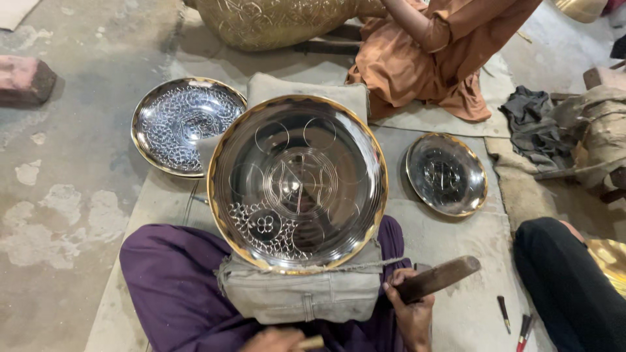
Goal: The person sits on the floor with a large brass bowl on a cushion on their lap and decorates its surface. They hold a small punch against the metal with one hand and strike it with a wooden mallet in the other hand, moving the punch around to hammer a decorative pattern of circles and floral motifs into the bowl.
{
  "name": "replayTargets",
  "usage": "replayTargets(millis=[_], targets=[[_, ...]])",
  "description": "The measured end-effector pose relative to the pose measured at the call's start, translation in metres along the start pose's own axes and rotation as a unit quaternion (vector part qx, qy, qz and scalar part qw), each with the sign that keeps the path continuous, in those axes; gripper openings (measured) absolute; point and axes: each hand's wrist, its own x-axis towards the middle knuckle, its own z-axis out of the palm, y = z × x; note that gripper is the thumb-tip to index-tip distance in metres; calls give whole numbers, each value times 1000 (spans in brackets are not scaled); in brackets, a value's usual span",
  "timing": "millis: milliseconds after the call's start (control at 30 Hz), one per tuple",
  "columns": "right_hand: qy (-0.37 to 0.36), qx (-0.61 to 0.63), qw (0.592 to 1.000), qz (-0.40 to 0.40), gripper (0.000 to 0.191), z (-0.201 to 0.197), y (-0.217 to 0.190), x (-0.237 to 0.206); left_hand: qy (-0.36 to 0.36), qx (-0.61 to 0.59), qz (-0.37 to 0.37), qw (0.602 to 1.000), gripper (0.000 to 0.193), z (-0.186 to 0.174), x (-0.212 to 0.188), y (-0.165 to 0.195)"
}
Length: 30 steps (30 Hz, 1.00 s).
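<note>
Right hand [412,311], fingers clamped on a wooden mallet [435,279] angled up and away; left hand [282,340], fingers closed on a thin tool [313,341], mostly out of view. Just ahead of the fingers, a large engraved metal dish [297,181] rests tilted on a padded cushion [301,292], presumably to steady it. Finished dishes [186,124] lie beyond on a floor mat [456,313] over bare concrete.

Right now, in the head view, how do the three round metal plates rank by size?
1. Centre plate resting on the cushion, though it sits nearest the camera.
2. Hammered plate on the left.
3. Small plate on the right.
</note>
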Motion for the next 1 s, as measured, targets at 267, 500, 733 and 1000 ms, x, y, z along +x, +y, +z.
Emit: replayTargets(millis=[267, 500, 733, 1000], targets=[[26, -4, 1000, -4, 27, -2, -2, -4, -9, 12, 27, 1000, 20, -12, -24, 11], [17, 35, 999, -15, 27, -3, 1, -9, 118, -117, 122, 978, 25, -88, -68, 36], [23, 28, 999, -24, 27, 1, -4, -9, 537, -99, -147, 825, 30, -137, -41, 71], [33, 40, 999, -10, 28, 3, -4, -10, 540, -63, -92, 834, 32, -148, -28, 62]])
